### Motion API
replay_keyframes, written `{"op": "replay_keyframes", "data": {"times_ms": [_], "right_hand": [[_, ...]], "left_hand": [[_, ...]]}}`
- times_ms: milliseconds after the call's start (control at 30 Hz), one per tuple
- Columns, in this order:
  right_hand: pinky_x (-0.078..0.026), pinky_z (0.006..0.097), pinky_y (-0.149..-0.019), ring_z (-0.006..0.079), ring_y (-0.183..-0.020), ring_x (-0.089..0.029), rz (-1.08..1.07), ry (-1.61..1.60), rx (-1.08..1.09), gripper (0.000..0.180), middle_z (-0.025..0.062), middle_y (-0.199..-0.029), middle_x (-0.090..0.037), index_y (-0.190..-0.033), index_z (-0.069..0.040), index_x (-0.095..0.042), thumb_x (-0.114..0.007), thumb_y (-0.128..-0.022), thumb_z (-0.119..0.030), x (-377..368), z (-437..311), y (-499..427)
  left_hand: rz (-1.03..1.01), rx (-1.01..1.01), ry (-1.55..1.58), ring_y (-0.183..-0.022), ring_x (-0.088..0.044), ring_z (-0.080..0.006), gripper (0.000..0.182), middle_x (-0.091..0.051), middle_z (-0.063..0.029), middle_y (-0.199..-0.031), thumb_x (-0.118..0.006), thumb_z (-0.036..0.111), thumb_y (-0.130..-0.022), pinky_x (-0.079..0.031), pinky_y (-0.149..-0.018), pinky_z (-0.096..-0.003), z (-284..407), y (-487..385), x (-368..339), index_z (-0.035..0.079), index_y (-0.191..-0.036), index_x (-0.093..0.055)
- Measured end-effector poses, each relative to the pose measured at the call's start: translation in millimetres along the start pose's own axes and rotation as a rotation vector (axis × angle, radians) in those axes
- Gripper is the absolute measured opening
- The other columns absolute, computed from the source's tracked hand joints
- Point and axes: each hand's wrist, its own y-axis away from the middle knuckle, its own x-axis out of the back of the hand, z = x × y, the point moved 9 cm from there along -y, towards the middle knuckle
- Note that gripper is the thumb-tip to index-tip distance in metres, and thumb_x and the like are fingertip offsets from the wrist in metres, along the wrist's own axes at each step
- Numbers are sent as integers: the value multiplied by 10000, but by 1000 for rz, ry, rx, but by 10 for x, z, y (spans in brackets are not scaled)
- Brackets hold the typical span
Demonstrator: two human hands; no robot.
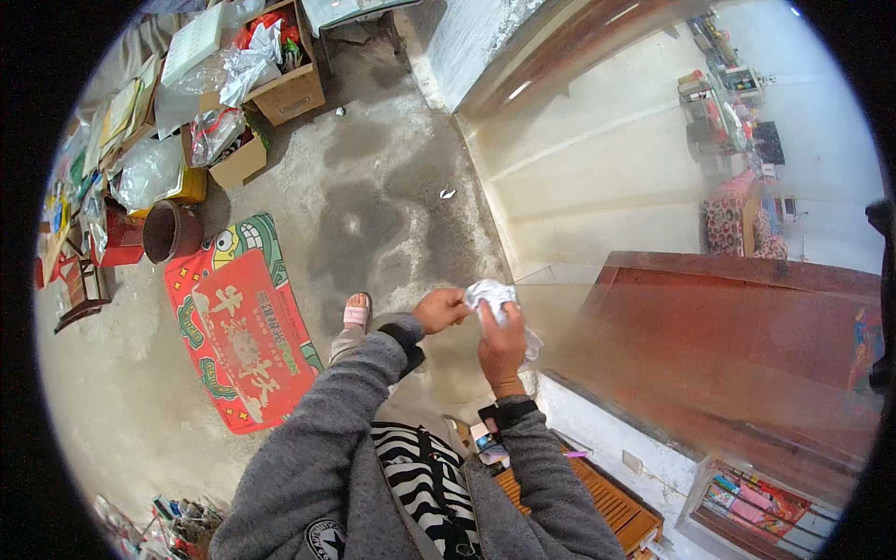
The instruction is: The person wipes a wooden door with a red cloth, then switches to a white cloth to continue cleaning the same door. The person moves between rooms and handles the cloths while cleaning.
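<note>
A crumpled white cloth or sheet of thin material (491, 291) is bunched between both hands, near the middle of the head view. My left hand (442, 310) reaches in from the left, its thumb and fingers pinching the left edge of the white bundle. My right hand (502, 344) grips the bundle from below, its fingers pressed into the folds. A thin, paler part hangs down to the right of my right hand. What the bundle is made of cannot be told.
An open doorway with a raised sill (490, 189) lies ahead, beside a reddish-brown door (728, 315). A red printed mat (245, 336), a brown bucket (172, 231) and cardboard boxes (290, 98) stand on the left. A slatted wooden surface (619, 507) is at the lower right.
</note>
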Motion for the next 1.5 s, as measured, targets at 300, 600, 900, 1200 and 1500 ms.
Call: {"op": "replay_keyframes", "data": {"times_ms": [300, 600, 900, 1200, 1500], "right_hand": [[-502, 408, -809, 341, -1000, -586, -88, -105, -79, 503, 156, -1125, -558, -1164, -143, -659, -601, -698, 37, -133, 142, -71], [-393, 427, -1007, 398, -1175, -477, -19, -103, -295, 483, 228, -1230, -470, -1201, -61, -615, -521, -753, 91, -306, 1020, -411], [-351, 432, -1040, 423, -1233, -407, 52, -108, -424, 553, 241, -1276, -410, -1255, -38, -571, -555, -725, 119, -496, 1426, -438], [-300, 423, -1086, 420, -1258, -396, -299, -403, -373, 495, 284, -1305, -432, -1278, -49, -564, -515, -789, 11, -1796, 728, 537], [-410, 356, -985, 313, -1185, -507, -769, -1444, -562, 418, 157, -1223, -535, -1235, -48, -592, -569, -823, 19, -2045, -1144, 1006]], "left_hand": [[-516, 72, -98, -904, -650, -172, 357, -706, -103, -1036, -693, 166, -846, -503, -816, -317, -676, 536, -194, 41, -1175, -637], [-414, 302, -288, -956, -637, -183, 281, -700, -76, -1031, -669, 226, -837, -484, -886, -338, -1599, 1152, 432, 67, -1067, -692], [-379, 268, -295, -955, -635, -212, 292, -683, -79, -1031, -630, 237, -872, -487, -850, -353, -1920, 1778, 536, 50, -1095, -648], [58, 528, 56, -676, -639, -135, 255, -678, -71, -850, -456, 126, -968, -516, -642, -283, -1524, 2104, 836, 58, -1174, -589], [217, 448, 158, -635, -620, -100, 359, -660, -41, -821, -435, 72, -965, -484, -519, -248, -965, 1991, 961, 93, -1312, -526]]}}
